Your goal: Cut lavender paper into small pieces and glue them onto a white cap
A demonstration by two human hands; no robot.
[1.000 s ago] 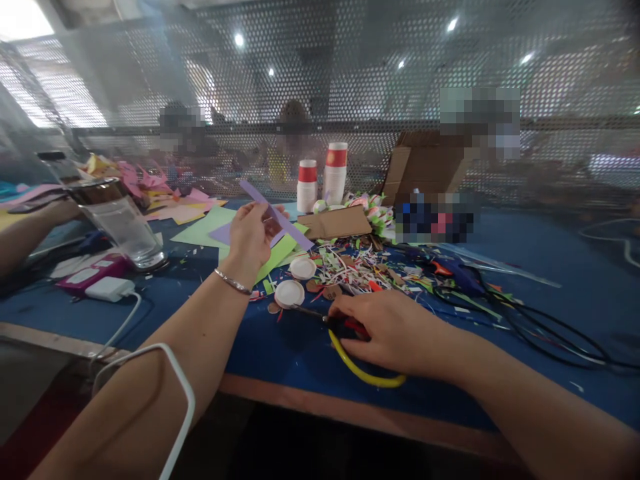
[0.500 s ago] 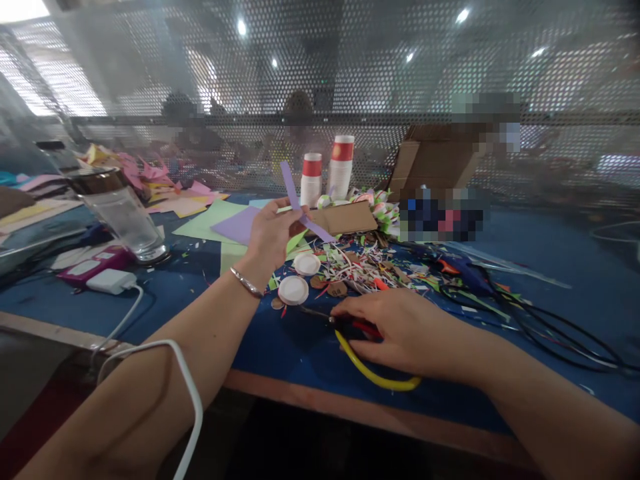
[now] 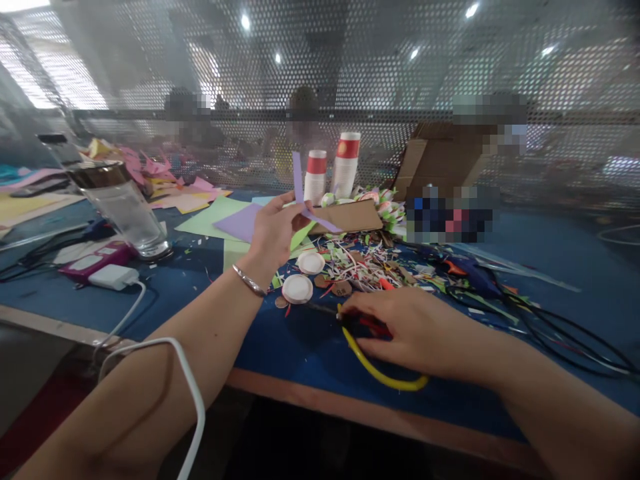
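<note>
In my left hand [image 3: 277, 230], raised over the table, a narrow purple paper strip [image 3: 299, 177] is pinched between thumb and fingers; it bends at the grip, one end pointing up and the other slanting down to the right. My right hand [image 3: 400, 327] rests low over the blue table with its fingers curled around scissors. Their yellow handle loop [image 3: 373, 370] sticks out below the palm, some red shows between the fingers, and the dark blades point left. Two small white paper discs [image 3: 297, 289] lie just beyond the blade tips.
Paper scraps [image 3: 370, 263] are heaped beyond my right hand. Paper cup stacks [image 3: 346, 167], a cardboard piece [image 3: 350, 217] and green and purple sheets [image 3: 235, 223] lie behind. A glass water bottle [image 3: 130, 217] stands left; a blue glue gun [image 3: 475, 275] with black cable lies right.
The purple strip has turned so its upper end stands more upright. Both hands keep their grip, and the whole view has shifted slightly.
</note>
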